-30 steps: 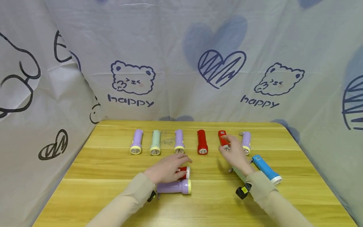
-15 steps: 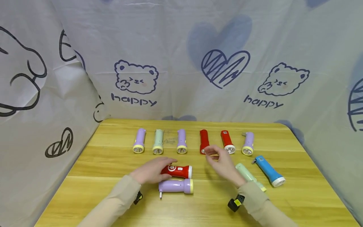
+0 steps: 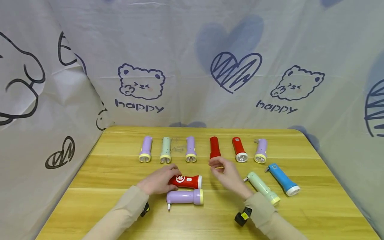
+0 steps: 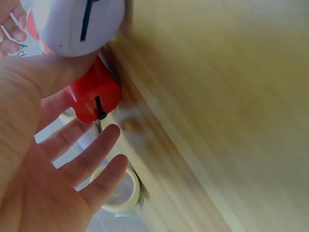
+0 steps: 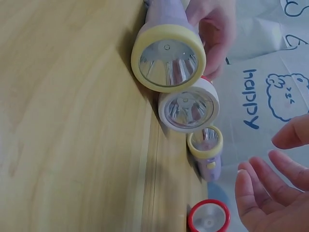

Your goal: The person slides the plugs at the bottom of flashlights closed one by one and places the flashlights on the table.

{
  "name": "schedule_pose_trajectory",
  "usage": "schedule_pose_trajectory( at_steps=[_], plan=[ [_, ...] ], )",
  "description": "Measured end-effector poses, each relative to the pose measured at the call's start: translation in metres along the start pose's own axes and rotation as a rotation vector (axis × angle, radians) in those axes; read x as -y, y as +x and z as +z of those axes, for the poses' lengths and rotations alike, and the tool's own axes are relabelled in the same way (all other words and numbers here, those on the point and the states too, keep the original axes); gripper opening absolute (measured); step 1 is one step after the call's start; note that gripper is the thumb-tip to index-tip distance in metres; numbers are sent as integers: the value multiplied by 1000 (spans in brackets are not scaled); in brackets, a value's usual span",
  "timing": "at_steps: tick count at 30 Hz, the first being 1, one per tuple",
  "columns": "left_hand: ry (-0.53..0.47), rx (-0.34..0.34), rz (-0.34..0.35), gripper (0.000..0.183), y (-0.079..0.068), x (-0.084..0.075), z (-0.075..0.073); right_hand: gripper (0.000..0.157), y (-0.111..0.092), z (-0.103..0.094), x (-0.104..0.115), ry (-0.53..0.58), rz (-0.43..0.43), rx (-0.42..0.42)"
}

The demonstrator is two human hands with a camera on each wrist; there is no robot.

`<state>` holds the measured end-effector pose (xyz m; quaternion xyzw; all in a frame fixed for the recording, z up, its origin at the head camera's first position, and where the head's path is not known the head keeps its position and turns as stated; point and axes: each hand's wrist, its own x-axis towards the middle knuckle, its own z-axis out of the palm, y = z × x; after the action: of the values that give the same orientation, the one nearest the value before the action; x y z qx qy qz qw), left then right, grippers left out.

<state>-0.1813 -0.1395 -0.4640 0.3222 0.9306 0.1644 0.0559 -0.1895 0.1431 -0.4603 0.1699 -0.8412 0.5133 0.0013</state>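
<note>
In the head view, my left hand (image 3: pixel 159 180) is around the tail end of a red flashlight (image 3: pixel 189 182) with a white rim, thumb on the near side, fingers on the far side. Its other fingers spread out loosely in the left wrist view, below the red tail end (image 4: pixel 94 94). Right in front of that flashlight lies a purple flashlight (image 3: pixel 183 197), parallel to it. My right hand (image 3: pixel 226 173) hovers empty with loosely bent fingers, overlapping the lens end of another red flashlight (image 3: pixel 214 146) in the back row.
Along the back stand purple (image 3: pixel 146 148), mint (image 3: pixel 166 149), purple (image 3: pixel 190 148), red (image 3: pixel 238 148) and purple (image 3: pixel 261 150) flashlights in a row, lenses toward me. A mint flashlight (image 3: pixel 261 186) and a blue one (image 3: pixel 282 179) lie slanted at the right. A printed cloth (image 3: pixel 186 83) hangs behind the table.
My right hand has come away from the red and white flashlight in the back row and moved left. My left hand shifted left, and its fingers have come down around the red flashlight's tail.
</note>
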Motion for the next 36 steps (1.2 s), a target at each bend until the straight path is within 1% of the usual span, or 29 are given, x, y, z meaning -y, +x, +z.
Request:
schedule_pose_trajectory(
  at_steps=[6,12,16,21,25,29,32,36],
  plan=[
    [16,5,-20,39,3,2,2,24,-1,2,-1,5,2,20],
    [40,-10,-2,35,2,6,2,24,-1,3,-1,16,12,42],
    [24,-15,-3,33,3,8,2,25,-1,3,-2,31,25,50],
    [-42,-46,-34,34,4,7,-3,25,-1,4,-3,37,36,54],
    [-129,-113,-39,34,5,5,-9,25,-1,3,-4,40,46,53],
    [-203,-174,-21,30,6,7,-11,26,-1,2,-4,44,48,51],
    [-246,-178,-28,28,6,8,-11,25,-1,2,-4,45,44,54],
    [-298,-162,-73,31,6,7,-11,25,-2,1,-4,44,35,58]
  ],
)
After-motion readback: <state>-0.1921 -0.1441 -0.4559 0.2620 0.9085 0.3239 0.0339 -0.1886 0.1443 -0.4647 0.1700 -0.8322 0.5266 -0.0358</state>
